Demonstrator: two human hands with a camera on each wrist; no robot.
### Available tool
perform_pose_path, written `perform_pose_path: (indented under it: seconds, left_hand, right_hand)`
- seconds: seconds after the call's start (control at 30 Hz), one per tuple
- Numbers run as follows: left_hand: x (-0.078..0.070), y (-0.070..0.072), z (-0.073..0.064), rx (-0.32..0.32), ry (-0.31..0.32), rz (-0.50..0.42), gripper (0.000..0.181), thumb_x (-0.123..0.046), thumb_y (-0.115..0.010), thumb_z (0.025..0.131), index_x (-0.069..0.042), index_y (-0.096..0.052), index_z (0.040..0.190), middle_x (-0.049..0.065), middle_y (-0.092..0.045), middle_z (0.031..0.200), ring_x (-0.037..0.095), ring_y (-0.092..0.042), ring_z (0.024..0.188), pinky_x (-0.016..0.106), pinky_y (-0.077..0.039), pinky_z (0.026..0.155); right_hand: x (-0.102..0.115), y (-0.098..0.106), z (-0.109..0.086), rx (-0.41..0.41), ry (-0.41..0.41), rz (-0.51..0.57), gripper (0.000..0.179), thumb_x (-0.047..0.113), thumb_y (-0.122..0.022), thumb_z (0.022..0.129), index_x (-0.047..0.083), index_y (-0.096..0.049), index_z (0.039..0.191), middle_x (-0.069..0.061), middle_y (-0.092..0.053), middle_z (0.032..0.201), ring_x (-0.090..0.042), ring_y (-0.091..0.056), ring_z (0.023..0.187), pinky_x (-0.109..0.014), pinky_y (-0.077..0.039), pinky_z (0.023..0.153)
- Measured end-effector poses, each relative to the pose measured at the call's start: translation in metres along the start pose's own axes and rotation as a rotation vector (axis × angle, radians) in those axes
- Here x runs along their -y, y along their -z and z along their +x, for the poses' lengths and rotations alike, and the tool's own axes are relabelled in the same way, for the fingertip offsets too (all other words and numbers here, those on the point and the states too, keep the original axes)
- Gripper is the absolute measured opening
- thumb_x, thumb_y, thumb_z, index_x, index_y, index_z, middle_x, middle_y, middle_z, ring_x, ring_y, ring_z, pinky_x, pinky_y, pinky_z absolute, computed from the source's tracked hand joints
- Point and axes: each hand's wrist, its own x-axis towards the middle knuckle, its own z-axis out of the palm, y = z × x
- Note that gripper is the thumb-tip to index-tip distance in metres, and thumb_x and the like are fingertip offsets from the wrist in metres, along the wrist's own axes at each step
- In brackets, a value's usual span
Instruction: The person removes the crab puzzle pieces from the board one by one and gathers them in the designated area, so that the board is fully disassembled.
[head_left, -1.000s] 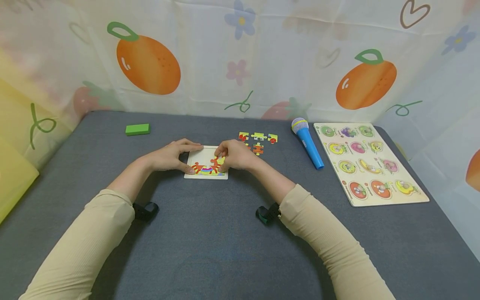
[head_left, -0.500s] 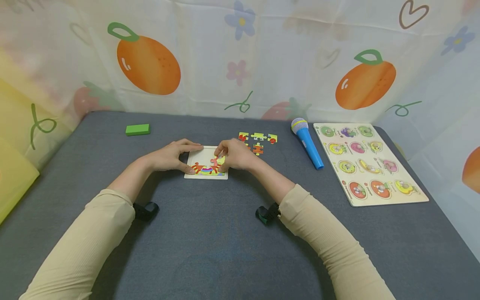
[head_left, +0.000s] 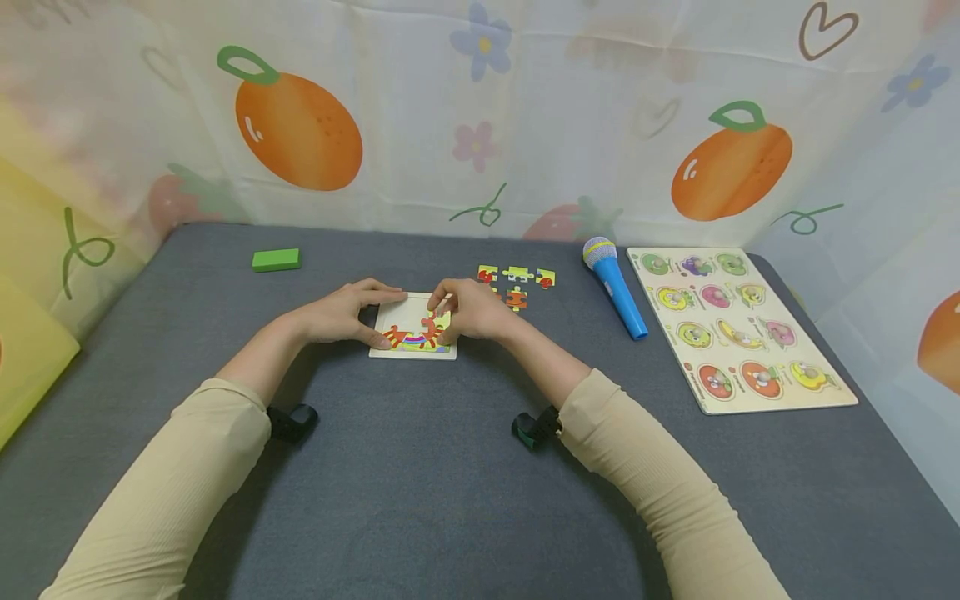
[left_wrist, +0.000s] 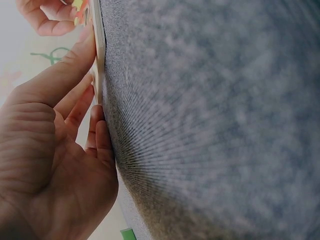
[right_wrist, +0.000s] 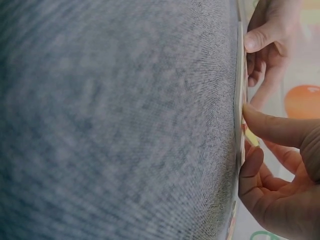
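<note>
A small wooden jigsaw tray (head_left: 402, 312) lies on the table, its lower part filled with red, yellow and rainbow-coloured pieces. My left hand (head_left: 337, 312) rests at its left side, thumb on the lower left corner and fingers along the upper left. In the left wrist view the thumb (left_wrist: 70, 70) lies nearly straight on the tray face. My right hand (head_left: 474, 310) is over the tray's right side, pinching a yellow puzzle piece (right_wrist: 252, 137) with thumb and fingers; the fingers hide much of it. Several loose puzzle pieces (head_left: 517, 273) lie behind the right hand.
A blue toy microphone (head_left: 618, 287) lies right of the loose pieces. Farther right is a large fruit puzzle board (head_left: 738, 329). A green block (head_left: 276, 260) sits at the back left. A printed curtain (head_left: 420, 125) hangs behind the grey table (head_left: 420, 500).
My right fingers lift and shift very slightly at the tray's right side. The left hand, tray and loose pieces stay in place.
</note>
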Motion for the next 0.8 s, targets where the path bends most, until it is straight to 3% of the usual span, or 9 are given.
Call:
perform_pose_path:
  seconds: [0.23, 0.47, 0.8]
  left_hand:
    - [0.0000, 0.0001, -0.0005, -0.002, 0.004, 0.001, 0.081, -0.026, -0.079, 0.084, -0.012, -0.039, 0.153, 0.015, -0.034, 0.155, 0.043, -0.022, 0.146, 0.066, -0.022, 0.114]
    - [0.0007, -0.0001, -0.0003, -0.004, 0.007, 0.002, 0.081, -0.027, -0.079, 0.084, -0.013, -0.039, 0.153, 0.014, -0.034, 0.155, 0.043, -0.021, 0.146, 0.067, -0.022, 0.114]
    - [0.0011, -0.0002, 0.0006, -0.001, 0.007, 0.006, 0.081, -0.027, -0.078, 0.084, -0.013, -0.039, 0.153, 0.014, -0.034, 0.155, 0.043, -0.022, 0.146, 0.067, -0.022, 0.114]
  right_hand:
    - [0.0004, 0.0006, -0.0019, -0.005, 0.016, 0.042, 0.043, -0.004, -0.081, 0.074, 0.011, -0.066, 0.112, -0.007, -0.066, 0.106, -0.019, -0.059, 0.088, -0.024, -0.046, 0.064]
    - [-0.0017, 0.0004, -0.0013, -0.021, 0.049, 0.053, 0.037, -0.005, -0.076, 0.077, 0.009, -0.068, 0.110, -0.009, -0.067, 0.106, -0.019, -0.060, 0.085, -0.024, -0.047, 0.064]
    - [-0.0038, 0.0014, -0.0011, -0.053, 0.066, 0.035, 0.023, 0.006, -0.069, 0.088, 0.009, -0.070, 0.110, -0.007, -0.064, 0.090, -0.016, -0.059, 0.077, -0.022, -0.044, 0.063]
